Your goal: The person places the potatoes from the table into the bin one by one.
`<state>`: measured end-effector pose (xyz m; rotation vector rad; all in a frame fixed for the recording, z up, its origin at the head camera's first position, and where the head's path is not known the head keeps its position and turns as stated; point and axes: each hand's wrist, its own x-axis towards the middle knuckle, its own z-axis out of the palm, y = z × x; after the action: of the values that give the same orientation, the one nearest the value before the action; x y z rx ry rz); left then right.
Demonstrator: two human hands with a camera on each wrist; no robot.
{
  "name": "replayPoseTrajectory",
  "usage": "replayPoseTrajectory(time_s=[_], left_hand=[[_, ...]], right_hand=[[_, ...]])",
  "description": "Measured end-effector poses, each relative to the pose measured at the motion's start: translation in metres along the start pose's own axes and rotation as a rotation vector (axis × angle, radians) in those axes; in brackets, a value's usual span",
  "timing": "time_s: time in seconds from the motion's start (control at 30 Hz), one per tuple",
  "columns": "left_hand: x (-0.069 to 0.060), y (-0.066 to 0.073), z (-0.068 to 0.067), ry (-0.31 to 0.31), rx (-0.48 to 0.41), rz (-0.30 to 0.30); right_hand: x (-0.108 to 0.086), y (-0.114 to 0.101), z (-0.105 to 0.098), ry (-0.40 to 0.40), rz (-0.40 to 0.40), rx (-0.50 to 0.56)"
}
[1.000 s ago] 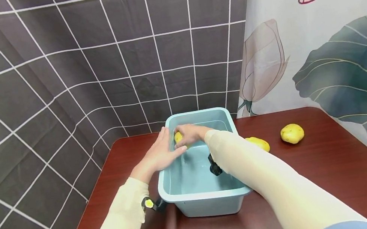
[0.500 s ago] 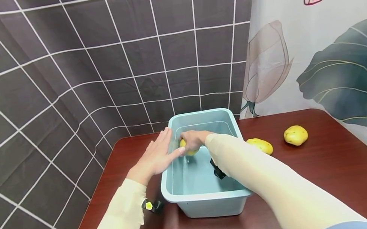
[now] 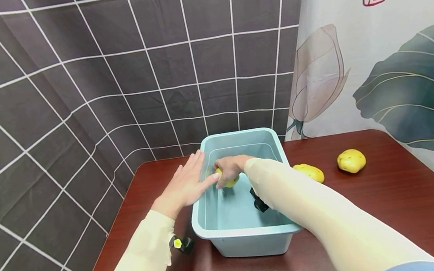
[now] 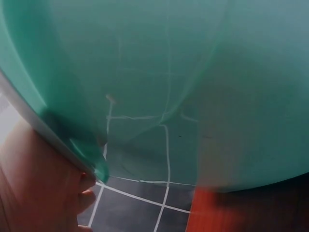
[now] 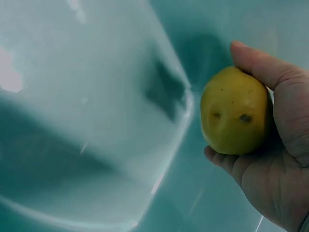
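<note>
While our right hand (image 3: 231, 167) grips the potato (image 5: 234, 113) between thumb and fingers, inside the basin (image 3: 248, 231) toward its far left corner, our left hand (image 3: 184, 186), straight-fingered, lies at the left edge.

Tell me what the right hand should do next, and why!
Perhaps ease the round yellow potato down onto the floor of the pale-blue rectangular plastic tub and let go, since the right hand holds it inside the tub's walls.
</note>
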<state>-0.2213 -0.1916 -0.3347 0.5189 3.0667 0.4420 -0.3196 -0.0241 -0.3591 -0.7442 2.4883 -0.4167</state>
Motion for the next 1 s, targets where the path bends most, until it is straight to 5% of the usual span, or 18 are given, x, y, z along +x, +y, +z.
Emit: replayPoseTrajectory(time_s=[0.27,0.67,1.0], left_hand=[[0.000,0.000,0.001,0.003,-0.019,-0.002],[-0.001,-0.003,-0.001,0.009,-0.024,-0.009],[-0.001,0.000,-0.001,-0.008,-0.066,-0.003]], right_hand=[[-0.004,0.001,-0.007,-0.072,0.005,0.090],[-0.007,-0.002,-0.009,-0.221,0.055,0.070],[-0.033,-0.015,-0.023,-0.348,-0.077,-0.064]])
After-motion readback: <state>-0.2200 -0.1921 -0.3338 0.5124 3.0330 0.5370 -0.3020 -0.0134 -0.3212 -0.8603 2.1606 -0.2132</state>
